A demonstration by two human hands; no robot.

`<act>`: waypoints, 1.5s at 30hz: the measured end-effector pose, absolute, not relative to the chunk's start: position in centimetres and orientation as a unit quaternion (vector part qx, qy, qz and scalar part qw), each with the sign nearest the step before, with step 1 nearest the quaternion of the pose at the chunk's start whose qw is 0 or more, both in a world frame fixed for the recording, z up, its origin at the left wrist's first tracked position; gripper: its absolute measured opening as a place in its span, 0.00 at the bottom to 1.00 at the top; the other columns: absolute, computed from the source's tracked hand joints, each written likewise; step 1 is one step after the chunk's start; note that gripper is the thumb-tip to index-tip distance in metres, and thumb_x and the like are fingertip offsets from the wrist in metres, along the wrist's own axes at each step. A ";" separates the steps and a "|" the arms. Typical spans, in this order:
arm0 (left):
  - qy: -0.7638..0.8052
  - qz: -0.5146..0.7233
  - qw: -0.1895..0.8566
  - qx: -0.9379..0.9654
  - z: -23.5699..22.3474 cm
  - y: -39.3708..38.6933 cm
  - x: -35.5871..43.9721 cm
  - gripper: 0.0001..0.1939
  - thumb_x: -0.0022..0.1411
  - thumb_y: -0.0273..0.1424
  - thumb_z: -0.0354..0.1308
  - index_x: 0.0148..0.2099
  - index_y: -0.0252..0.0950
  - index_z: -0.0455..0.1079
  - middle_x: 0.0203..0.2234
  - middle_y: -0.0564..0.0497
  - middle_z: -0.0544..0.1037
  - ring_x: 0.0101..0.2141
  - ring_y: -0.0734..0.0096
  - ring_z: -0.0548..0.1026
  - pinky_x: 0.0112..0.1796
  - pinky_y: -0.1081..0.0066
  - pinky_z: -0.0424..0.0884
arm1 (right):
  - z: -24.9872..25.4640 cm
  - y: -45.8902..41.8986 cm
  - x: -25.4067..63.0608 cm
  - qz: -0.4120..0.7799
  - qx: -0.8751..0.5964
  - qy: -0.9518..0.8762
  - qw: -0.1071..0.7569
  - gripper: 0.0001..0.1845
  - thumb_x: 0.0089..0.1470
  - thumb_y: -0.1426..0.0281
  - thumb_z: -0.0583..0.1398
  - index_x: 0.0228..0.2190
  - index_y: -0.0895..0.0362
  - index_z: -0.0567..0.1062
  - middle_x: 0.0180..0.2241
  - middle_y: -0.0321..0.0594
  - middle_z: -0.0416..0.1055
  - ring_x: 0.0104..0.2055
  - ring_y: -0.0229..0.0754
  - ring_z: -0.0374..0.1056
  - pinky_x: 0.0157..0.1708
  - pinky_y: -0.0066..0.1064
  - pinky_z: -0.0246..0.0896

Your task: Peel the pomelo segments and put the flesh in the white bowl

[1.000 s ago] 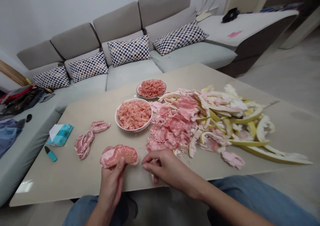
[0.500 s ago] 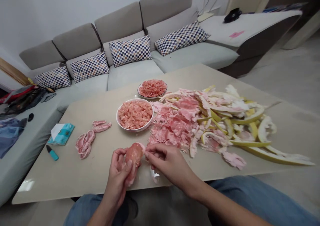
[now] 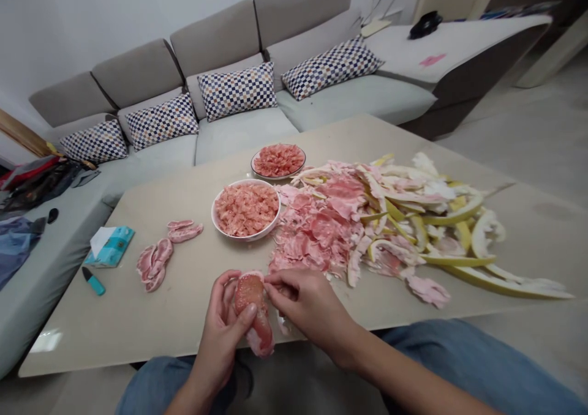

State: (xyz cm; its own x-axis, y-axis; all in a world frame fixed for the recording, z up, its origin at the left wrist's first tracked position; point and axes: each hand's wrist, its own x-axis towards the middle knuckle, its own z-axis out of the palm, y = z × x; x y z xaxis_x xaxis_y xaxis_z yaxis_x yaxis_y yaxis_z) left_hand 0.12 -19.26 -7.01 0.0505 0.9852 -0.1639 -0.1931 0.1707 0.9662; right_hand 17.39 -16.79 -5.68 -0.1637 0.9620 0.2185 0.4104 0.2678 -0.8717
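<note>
- Table [image 3: 184, 335]: it bears everything; judging by amounts, the work looks well advanced.
- Heap of rind and pith [image 3: 459, 216], with torn pink membrane [image 3: 312, 237] at its near-left side: plenty is already stripped off.
- White bowl [image 3: 245, 235]: filled with loose pink flesh, so that share looks done.
- Dark-rimmed plate [image 3: 278, 177], just behind the bowl: also piled with flesh.
- Left hand [image 3: 218, 338]: fingers wrap behind the citrus segment [image 3: 250, 294], thumb pressed on its front.
- Right hand [image 3: 315, 308]: thumb and forefinger come together at the segment's upper edge, seemingly pinching its skin (the exact grip is partly hidden).
- Membrane-covered pieces [image 3: 155, 264], with more [image 3: 184, 231] just beyond: these seem left to do, along with the held segment, which is over the table's near edge, flesh partly bared.
- Teal tissue pack [image 3: 114, 246]: printed marks, too small to read.
- Teal-handled tool [image 3: 95, 282]: no legible brand; no readable writing shows elsewhere.
</note>
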 end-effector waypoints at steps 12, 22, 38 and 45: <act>0.501 0.454 0.559 0.480 -7.3 -19.5 0.2 0.29 0.53 0.34 0.67 0.57 0.43 0.66 0.54 0.46 0.73 0.55 0.56 0.71 0.54 0.64 0.66 | -6.4 -17.0 16.9 0.247 -0.547 -0.703 0.382 0.10 0.46 0.77 0.57 0.17 0.57 0.66 0.16 0.31 0.63 0.19 0.32 0.56 0.21 0.25 0.44; 0.531 0.370 0.648 0.401 -6.6 -19.2 -0.1 0.24 0.59 0.39 0.62 0.55 0.41 0.63 0.34 0.51 0.77 0.22 0.69 0.76 0.25 0.70 0.73 | -6.5 -17.3 17.3 0.208 -0.488 -0.755 0.384 0.09 0.53 0.74 0.56 0.24 0.58 0.75 0.21 0.37 0.73 0.22 0.36 0.66 0.23 0.25 0.51; 0.491 0.425 0.669 0.361 -6.6 -19.4 0.7 0.21 0.60 0.36 0.62 0.54 0.41 0.61 0.34 0.52 0.75 0.29 0.70 0.76 0.30 0.72 0.72 | -8.1 -17.7 16.7 0.105 -0.458 -0.793 0.387 0.12 0.59 0.73 0.55 0.30 0.58 0.78 0.24 0.40 0.76 0.25 0.39 0.71 0.27 0.27 0.58; 0.481 0.397 0.692 0.363 -5.9 -19.7 0.7 0.21 0.60 0.36 0.61 0.53 0.41 0.60 0.32 0.52 0.76 0.25 0.72 0.75 0.29 0.71 0.72 | -7.0 -17.3 17.2 0.117 -0.484 -0.755 0.427 0.09 0.53 0.75 0.57 0.25 0.59 0.76 0.21 0.37 0.73 0.22 0.36 0.67 0.24 0.26 0.54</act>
